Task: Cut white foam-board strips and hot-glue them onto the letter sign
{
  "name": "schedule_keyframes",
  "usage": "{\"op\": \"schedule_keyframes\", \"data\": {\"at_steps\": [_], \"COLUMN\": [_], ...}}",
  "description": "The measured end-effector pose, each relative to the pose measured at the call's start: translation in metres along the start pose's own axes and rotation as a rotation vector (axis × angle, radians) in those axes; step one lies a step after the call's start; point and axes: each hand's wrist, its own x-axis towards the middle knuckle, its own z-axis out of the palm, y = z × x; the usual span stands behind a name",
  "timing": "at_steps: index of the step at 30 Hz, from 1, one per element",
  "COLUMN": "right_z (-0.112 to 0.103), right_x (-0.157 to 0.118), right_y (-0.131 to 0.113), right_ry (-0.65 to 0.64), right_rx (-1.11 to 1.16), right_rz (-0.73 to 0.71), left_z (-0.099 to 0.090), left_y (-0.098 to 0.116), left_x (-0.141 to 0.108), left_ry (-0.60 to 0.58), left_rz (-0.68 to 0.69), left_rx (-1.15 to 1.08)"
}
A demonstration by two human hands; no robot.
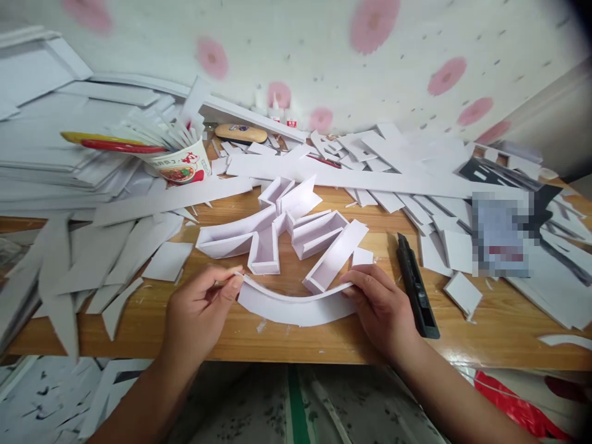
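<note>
A curved white foam strip (298,308) hangs between my hands near the table's front edge. My left hand (203,308) pinches its left end with thumb and fingers. At the right end, my right hand (379,305) grips the strip the same way. Just beyond it stands a white hollow shape (263,246) built from upright foam walls, with a slanted box-like piece (337,256) on its right side. A black utility knife (416,287) lies to the right of my right hand.
White foam offcuts (106,259) cover the table's left. A paper cup (180,163) holds strips and red and yellow handles. More scraps (398,154) and a blurred-out item (502,237) lie right. Small bottles (276,111) stand by the wall.
</note>
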Motion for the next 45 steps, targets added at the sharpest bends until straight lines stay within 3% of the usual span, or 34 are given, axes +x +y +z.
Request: {"op": "schedule_keyframes", "data": {"at_steps": [7,24,45], "right_z": [0.002,0.006,0.01], "right_x": [-0.002,-0.002,-0.004], "right_y": [0.002,0.002,0.009], "right_ry": [0.014,0.038,0.028], "right_rx": [-0.026,-0.012,-0.023], "right_rz": [-0.009,-0.016,-0.045], "left_z": [0.004,0.011,0.013], "left_y": [-0.004,0.01,0.007], "left_x": [0.002,-0.001,0.0], "left_ry": [-0.019,0.103,0.119], "left_rz": [-0.012,0.059,0.091], "left_rx": [-0.073,0.014,-0.009]}}
